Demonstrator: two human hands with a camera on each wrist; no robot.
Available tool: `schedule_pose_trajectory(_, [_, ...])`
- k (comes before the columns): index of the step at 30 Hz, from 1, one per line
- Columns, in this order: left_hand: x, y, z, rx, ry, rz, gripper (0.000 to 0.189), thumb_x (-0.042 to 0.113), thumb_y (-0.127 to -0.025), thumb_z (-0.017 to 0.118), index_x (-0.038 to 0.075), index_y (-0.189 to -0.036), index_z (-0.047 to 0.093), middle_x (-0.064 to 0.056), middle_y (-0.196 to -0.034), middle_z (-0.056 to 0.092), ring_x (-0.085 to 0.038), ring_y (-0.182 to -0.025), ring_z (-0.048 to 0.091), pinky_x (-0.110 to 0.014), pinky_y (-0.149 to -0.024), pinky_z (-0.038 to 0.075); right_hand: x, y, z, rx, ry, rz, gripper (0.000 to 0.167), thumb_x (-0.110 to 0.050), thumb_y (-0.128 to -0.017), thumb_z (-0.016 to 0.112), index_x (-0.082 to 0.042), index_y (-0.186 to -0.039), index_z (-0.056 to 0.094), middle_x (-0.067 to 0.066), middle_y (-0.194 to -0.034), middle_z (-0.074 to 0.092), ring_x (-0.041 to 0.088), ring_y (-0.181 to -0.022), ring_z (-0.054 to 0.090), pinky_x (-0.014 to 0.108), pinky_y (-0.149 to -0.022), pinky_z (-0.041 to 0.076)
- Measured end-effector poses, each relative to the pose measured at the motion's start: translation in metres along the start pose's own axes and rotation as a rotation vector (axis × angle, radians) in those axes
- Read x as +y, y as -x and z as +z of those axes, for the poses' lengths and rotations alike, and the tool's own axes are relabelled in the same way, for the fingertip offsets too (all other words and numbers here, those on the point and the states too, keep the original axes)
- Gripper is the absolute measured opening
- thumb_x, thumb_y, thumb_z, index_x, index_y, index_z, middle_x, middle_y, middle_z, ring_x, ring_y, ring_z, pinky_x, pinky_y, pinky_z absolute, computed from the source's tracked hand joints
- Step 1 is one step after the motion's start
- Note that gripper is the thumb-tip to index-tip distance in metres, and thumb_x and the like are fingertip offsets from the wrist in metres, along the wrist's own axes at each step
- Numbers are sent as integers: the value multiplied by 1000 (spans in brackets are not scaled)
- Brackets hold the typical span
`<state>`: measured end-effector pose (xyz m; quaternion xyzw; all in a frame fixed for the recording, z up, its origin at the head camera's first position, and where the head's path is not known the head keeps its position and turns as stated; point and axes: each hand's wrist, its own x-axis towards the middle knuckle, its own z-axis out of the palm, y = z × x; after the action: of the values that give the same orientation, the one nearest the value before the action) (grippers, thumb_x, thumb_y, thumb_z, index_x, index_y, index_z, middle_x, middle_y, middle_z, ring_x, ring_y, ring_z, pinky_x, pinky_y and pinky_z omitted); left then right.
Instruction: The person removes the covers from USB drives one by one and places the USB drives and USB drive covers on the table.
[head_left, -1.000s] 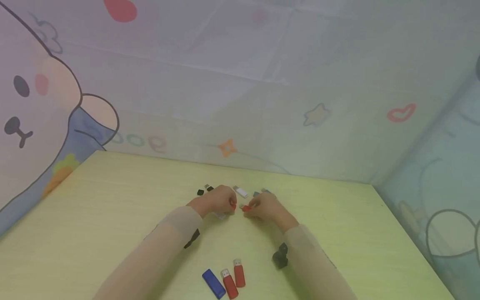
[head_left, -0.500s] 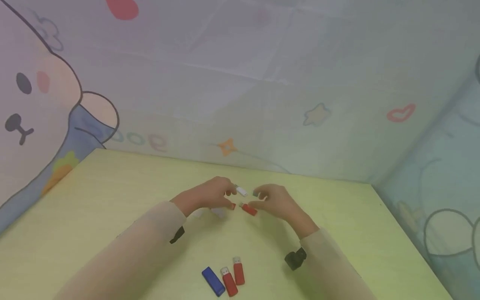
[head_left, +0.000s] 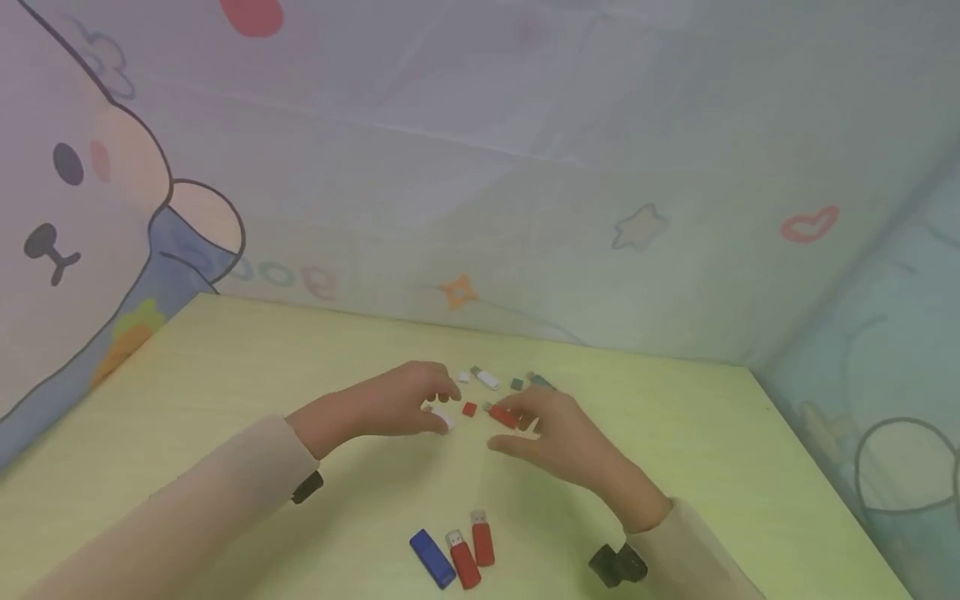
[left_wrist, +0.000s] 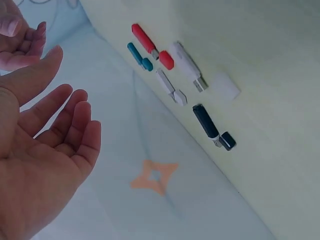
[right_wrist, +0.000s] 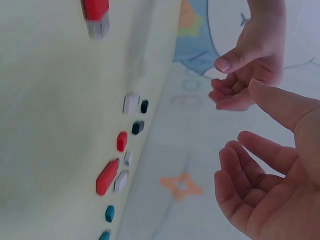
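My left hand (head_left: 393, 402) hovers over the table with relaxed fingers and nothing in it, beside a white USB stick (head_left: 443, 417). Opposite, my right hand (head_left: 562, 433) is also empty, its fingers loosely bent near a red USB stick (head_left: 501, 415). The red cap (head_left: 469, 409) lies apart from that stick's metal plug, between the hands. Farther back are a second white USB stick (head_left: 487, 380) with its white cap (head_left: 464, 377), and a teal USB stick (head_left: 540, 381) with its teal cap (head_left: 517, 384). The left wrist view shows a black USB stick (left_wrist: 205, 121) and black cap (left_wrist: 228, 141).
Closer to the person lie a blue USB stick (head_left: 432, 558) and two red ones, a tilted red stick (head_left: 463, 561) and another red stick (head_left: 483, 540), plugs exposed. A printed cloth (head_left: 525, 208) hangs behind the table's (head_left: 262, 375) back edge.
The left hand has let go of the red cap and drawn back left. The right hand has released the red USB stick and moved right and nearer. Stick and cap now lie on the table.
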<state>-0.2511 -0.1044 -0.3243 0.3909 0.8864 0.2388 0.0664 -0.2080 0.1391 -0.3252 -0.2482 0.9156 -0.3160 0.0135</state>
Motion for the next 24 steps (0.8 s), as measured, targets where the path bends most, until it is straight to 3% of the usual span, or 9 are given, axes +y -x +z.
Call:
schedule_pose_trajectory(7, [10,21,10,-56,19,26,33,14,-84,74,5,-114,66,-3,-106,62,-22,-99,59,-35,-86,49,-13,19,15,-42,-10,-47,39,-30,-82,76,-9,-114,67,-3,-102,64,16,-89,59,35,-78,51])
schedule_pose_trajectory(13, [14,36,20,-111,79,5,38,15,-83,75,5,-118,65,-5,-115,63,-25,-105,59,-37,-90,48,-20,32,32,-108,-29,-69,40,-33,-83,75,-8,-114,67,-1,-98,62,18,-90,59,32,-79,50])
schedule_pose_trajectory(24, [9,51,45,-236,137,-27,37,14,-78,79,11,-112,68,8,-98,61,-7,-92,55,-25,-82,48,-31,40,59,-290,3,-5,43,-37,-84,74,-9,-115,68,-10,-92,58,1,-82,53,18,-75,47])
